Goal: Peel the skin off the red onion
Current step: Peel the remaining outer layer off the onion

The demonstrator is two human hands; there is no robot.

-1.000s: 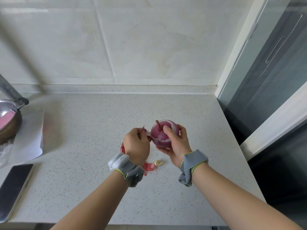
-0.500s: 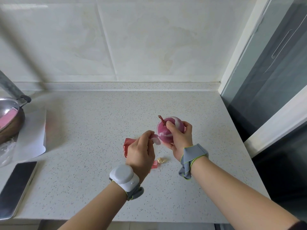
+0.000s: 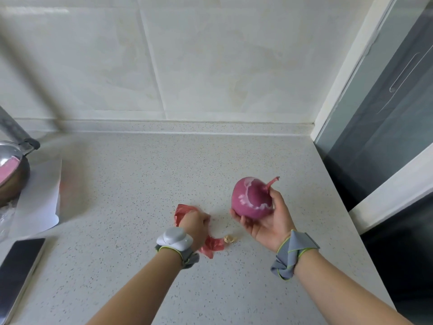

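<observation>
The red onion (image 3: 251, 198) is purple with pale torn patches and a thin stem pointing up right. My right hand (image 3: 269, 220) cups it from below and the right, above the counter. My left hand (image 3: 195, 226) is down on the counter with its fingers curled, resting among reddish peeled skin pieces (image 3: 212, 245). One skin piece (image 3: 182, 211) lies just beyond its knuckles. Whether the left fingers pinch a strip of skin is hidden by the hand's back.
A small tan scrap (image 3: 230, 239) lies between my hands. At the left stand a metal pot (image 3: 10, 174) on white paper (image 3: 41, 200) and a dark phone (image 3: 16, 273). A tiled wall backs the speckled counter (image 3: 140, 184); a window frame borders its right edge.
My left hand has pulled away from the onion and dropped to the counter by the skin pieces. My right hand has turned the onion and moved it to the right.
</observation>
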